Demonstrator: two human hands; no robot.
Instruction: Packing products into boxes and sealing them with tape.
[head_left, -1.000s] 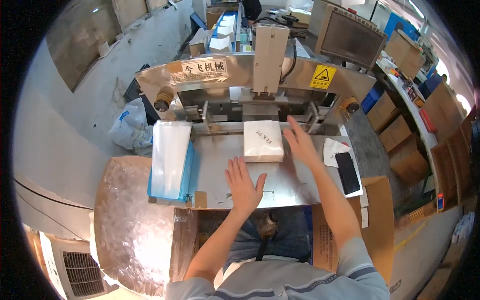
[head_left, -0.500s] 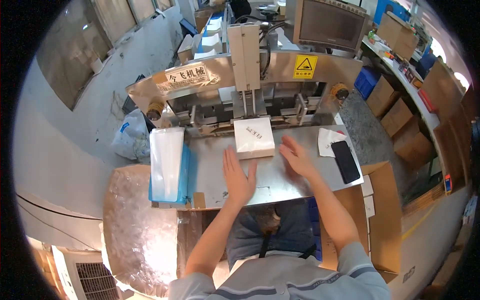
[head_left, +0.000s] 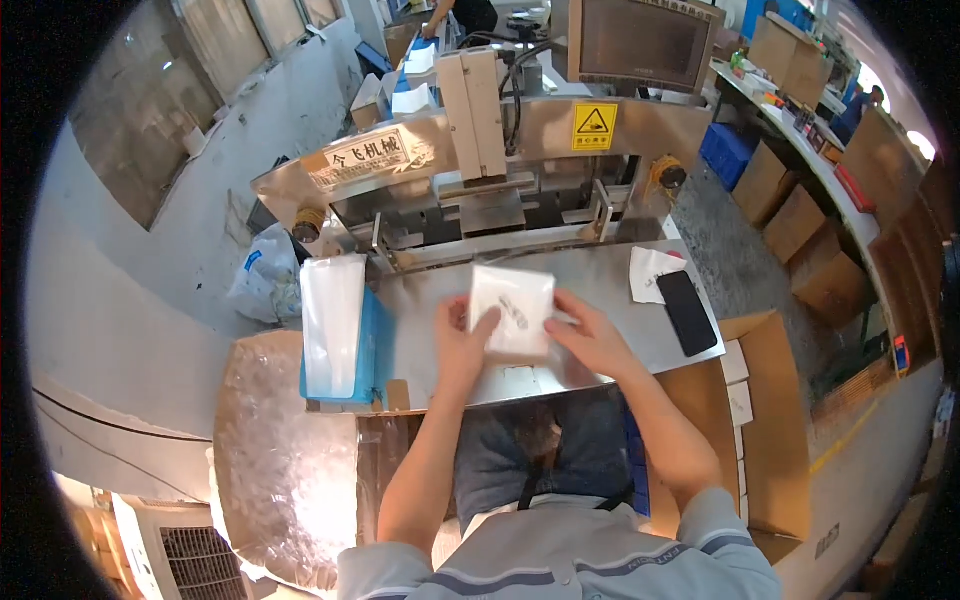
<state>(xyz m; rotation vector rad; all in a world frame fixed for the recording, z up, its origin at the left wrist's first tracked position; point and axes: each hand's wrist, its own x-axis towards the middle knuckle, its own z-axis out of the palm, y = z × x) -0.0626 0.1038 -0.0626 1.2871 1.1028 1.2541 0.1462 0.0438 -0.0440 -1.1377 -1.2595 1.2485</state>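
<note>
Between my two hands a square white box [head_left: 508, 292] with dark print on top is held just in front of the machine, over the metal worktop [head_left: 420, 310]. My left hand [head_left: 462, 345] grips its left side, the thumb lying over the top face. On the opposite side my right hand [head_left: 592, 340] has its fingers closed against the box's edge. The box is slightly blurred. A steel machine [head_left: 540, 135] with a central upright column stands behind the box.
Left on the worktop is a blue tray [head_left: 378, 345] with a stack of clear plastic sleeves [head_left: 335, 325]. At right lie a black phone [head_left: 687, 313] and white paper [head_left: 648, 268]. Cartons flank me: one with crumpled clear film [head_left: 285, 470], one with white boxes [head_left: 775, 430]. A monitor [head_left: 640, 45] stands behind.
My hands have closed on the white box from both sides and drawn it away from the machine toward me. The machine's central part has shifted, its thin rods now out of sight.
</note>
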